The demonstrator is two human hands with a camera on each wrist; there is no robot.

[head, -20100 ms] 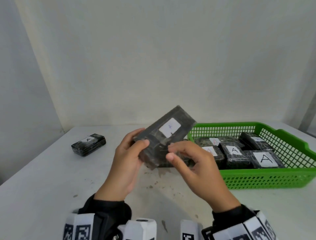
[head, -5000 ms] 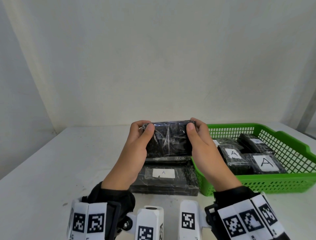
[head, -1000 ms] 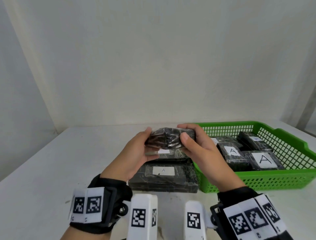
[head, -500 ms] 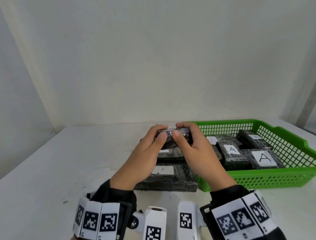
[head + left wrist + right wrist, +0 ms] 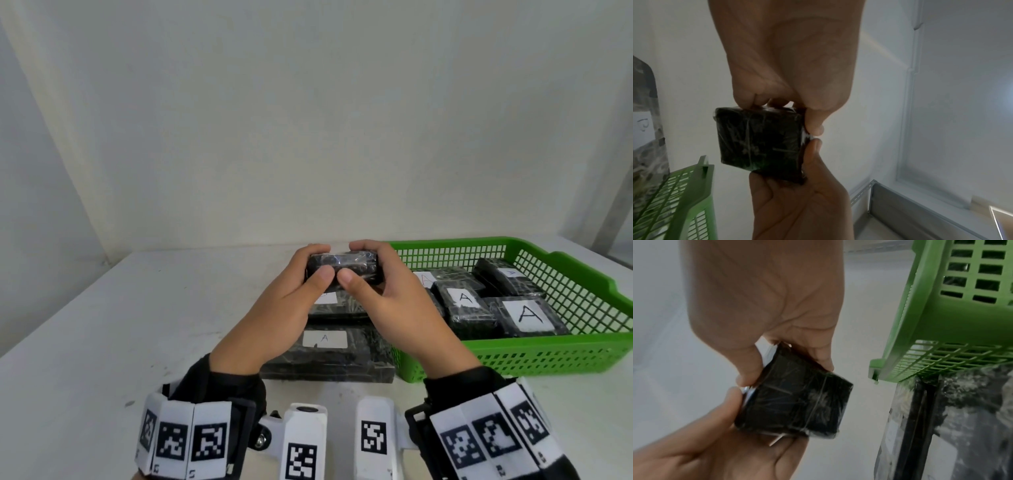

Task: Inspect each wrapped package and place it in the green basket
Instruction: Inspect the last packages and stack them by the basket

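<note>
A small black package [image 5: 343, 268] wrapped in clear film is held in the air between both hands, left of the green basket [image 5: 548, 353]. My left hand [image 5: 294, 291] grips its left end and my right hand [image 5: 383, 291] its right end, thumbs side by side on the near face. The left wrist view shows the package [image 5: 760, 139] pinched between the left hand [image 5: 789, 65] and the right hand [image 5: 797, 203]. From the right wrist the package [image 5: 795, 402] appears close to the basket's corner [image 5: 941, 337]. Its label is hidden.
A large black wrapped package [image 5: 329, 353] with a white "A" label lies flat on the white table [image 5: 120, 335] under my hands, another package [image 5: 337, 305] behind it. Several labelled packages [image 5: 524, 315] lie inside the basket. A white wall stands behind.
Over the last second the hands have turned the small package and closed in on it, thumbs now meeting on its near face. It stays above the large packages, left of the basket.
</note>
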